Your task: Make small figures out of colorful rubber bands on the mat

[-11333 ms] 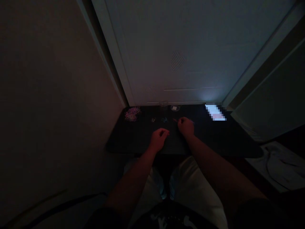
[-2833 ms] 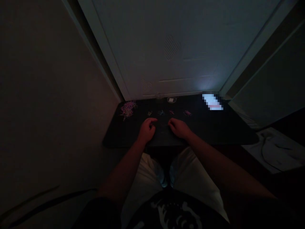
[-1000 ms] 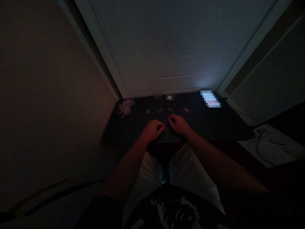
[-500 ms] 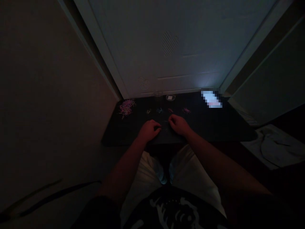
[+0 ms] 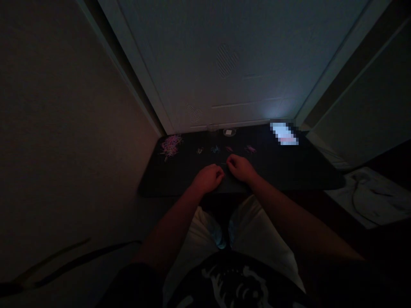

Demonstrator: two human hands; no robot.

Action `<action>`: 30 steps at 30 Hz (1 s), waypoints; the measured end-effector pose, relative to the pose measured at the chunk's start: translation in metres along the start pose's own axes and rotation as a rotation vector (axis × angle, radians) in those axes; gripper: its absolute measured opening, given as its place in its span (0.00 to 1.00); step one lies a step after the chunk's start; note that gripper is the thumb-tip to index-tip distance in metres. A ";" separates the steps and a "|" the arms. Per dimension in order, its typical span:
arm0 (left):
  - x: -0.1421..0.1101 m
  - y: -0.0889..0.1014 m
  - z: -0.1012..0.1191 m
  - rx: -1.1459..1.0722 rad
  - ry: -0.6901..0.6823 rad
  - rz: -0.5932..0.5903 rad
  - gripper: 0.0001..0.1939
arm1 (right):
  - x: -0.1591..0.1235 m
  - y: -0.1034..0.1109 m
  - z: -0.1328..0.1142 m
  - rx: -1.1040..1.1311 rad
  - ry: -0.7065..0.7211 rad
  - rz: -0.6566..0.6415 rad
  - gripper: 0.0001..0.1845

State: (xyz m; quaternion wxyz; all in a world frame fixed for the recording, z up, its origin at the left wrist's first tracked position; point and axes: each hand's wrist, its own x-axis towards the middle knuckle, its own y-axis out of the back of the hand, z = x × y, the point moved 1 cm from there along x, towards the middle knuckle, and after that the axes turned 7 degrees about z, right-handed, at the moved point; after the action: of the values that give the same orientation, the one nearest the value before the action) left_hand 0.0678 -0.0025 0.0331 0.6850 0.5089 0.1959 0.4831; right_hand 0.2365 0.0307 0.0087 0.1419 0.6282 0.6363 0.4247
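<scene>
My left hand (image 5: 209,177) rests low over the dark table, its fingers curled together. Whatever those fingertips pinch is too small and dark to make out. Just to the right, my right hand (image 5: 240,167) is closed, thumb against fingers. A thin pale piece (image 5: 223,163) shows at its fingertips; I cannot tell if it is held or lying there. Beyond the hands lie small heaps of thin pieces: a yellowish heap (image 5: 200,150), a bluish heap (image 5: 215,149), a small pink heap (image 5: 229,149) and a larger pink heap (image 5: 251,149).
A big mixed pile (image 5: 171,145) of thin pink, purple and pale pieces lies at the table's (image 5: 289,171) far left. A clear container (image 5: 212,129) and a round lid-like dish (image 5: 229,132) stand along the back. A glowing, pixelated screen (image 5: 284,133) is at back right.
My left hand has moved right and slightly nearer me, over the small bits on the table, and its fingers have closed. My right hand has hardly moved.
</scene>
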 end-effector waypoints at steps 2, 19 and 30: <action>-0.001 0.000 0.002 -0.005 -0.025 0.007 0.08 | 0.000 0.000 0.000 -0.004 0.006 0.004 0.06; 0.000 -0.007 -0.001 0.025 0.062 0.039 0.10 | -0.001 0.001 -0.001 -0.014 -0.001 -0.004 0.07; -0.007 0.012 -0.026 -0.127 0.087 0.114 0.11 | -0.001 0.001 0.000 -0.015 -0.010 0.002 0.06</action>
State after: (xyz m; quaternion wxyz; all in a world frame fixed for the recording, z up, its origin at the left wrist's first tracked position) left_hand 0.0392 0.0046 0.0320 0.6781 0.4533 0.1654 0.5543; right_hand 0.2376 0.0297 0.0087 0.1494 0.6299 0.6316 0.4266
